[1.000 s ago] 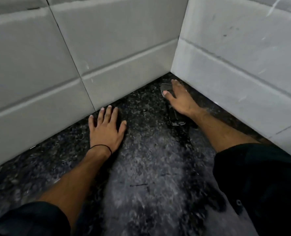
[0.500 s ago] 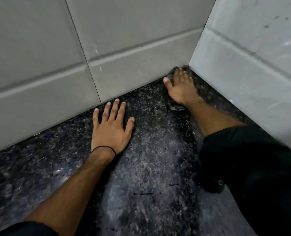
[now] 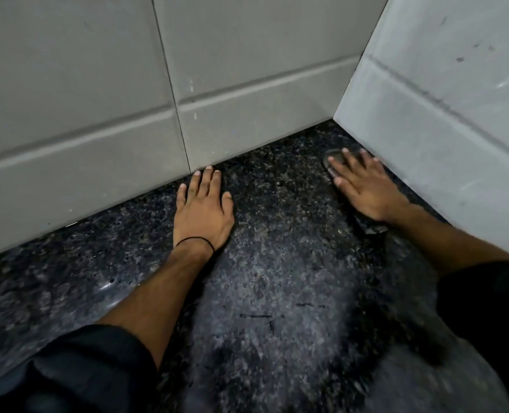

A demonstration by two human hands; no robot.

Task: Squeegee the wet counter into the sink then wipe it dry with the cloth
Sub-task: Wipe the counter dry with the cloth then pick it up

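The dark speckled granite counter (image 3: 277, 263) fills the lower part of the view and looks wet, with a pale smeared sheen down its middle. My right hand (image 3: 366, 189) presses flat, fingers spread, on a dark squeegee (image 3: 331, 161) near the corner, close to the right wall. Only the tool's grey far end and a dark end by my wrist show. My left hand (image 3: 202, 213) lies flat on the counter with its fingertips almost at the back wall. It holds nothing and wears a thin black band at the wrist. No sink or cloth is in view.
A grey tiled back wall (image 3: 247, 84) and a pale right wall (image 3: 441, 114) meet in a corner just beyond my right hand. My black sleeves cover the bottom corners. A wet glint (image 3: 107, 286) shows on the counter at the left.
My right hand pushed the squeegee into the corner, then drew it back toward me along the right wall. My left hand stayed flat by the back wall.
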